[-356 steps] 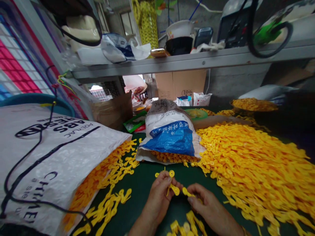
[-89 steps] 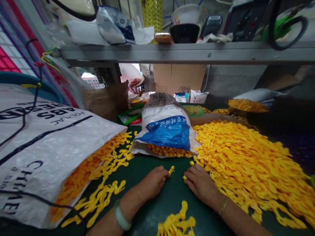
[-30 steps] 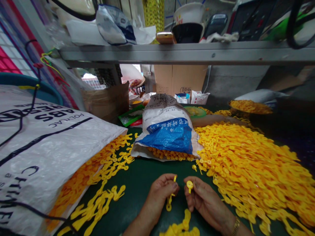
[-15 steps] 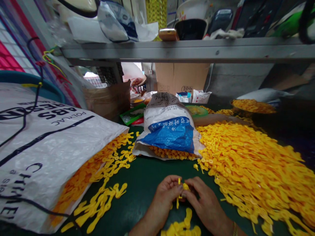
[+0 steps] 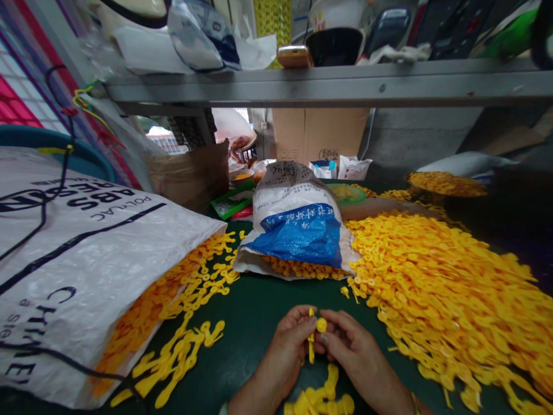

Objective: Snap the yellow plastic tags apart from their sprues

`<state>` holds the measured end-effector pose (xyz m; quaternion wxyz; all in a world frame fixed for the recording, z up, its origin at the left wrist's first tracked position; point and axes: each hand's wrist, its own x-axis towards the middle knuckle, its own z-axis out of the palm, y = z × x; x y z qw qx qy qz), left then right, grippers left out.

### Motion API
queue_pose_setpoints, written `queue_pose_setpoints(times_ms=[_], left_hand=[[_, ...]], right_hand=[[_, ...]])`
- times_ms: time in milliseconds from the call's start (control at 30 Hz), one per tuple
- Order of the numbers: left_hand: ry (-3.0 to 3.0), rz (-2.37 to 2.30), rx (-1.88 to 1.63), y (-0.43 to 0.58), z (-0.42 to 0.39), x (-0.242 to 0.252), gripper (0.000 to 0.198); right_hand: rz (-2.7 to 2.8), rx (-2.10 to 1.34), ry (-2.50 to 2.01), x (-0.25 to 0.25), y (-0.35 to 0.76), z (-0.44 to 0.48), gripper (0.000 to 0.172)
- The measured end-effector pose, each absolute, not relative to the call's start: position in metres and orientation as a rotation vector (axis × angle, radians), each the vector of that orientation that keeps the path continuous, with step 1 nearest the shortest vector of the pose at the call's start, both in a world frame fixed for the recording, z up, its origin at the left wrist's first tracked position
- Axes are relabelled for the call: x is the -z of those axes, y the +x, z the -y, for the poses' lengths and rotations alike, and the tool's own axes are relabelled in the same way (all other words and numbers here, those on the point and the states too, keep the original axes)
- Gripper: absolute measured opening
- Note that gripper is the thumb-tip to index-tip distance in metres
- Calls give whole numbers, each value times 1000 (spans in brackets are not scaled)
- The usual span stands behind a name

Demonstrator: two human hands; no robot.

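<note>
Left hand (image 5: 280, 346) pinches a slim yellow piece (image 5: 311, 343) and right hand (image 5: 356, 351) a round yellow piece (image 5: 321, 325), close together above the green table (image 5: 242, 323), both pieces seemingly light, stiff and smooth, best gripped thumb-to-finger across their flat faces

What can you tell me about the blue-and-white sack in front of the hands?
The blue-and-white sack looks like plastic, white with a broad blue band, a greyish far end and printed lettering. It lies bulging on the green tabletop, open mouth toward the person, small yellow pieces showing inside. Its right side appears to meet the large yellow heap; neither the left hand nor the right hand touches it.
</note>
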<state>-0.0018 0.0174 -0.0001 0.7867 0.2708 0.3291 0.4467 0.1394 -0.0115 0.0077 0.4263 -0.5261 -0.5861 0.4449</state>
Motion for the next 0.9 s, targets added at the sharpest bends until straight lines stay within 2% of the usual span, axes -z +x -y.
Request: queue_pose_setpoints(times_ms=[333, 600, 900], left_hand=[[621, -719, -969, 1, -19, 11, 25], [635, -748, -979, 0, -19, 13, 31], [661, -786, -1001, 2, -20, 15, 35]], right_hand=[[1336, -1288, -1250, -13, 141, 9, 28], [1096, -1519, -1147, -2, 144, 6, 36], [1003, -1620, -1033, 2, 139, 9, 32]])
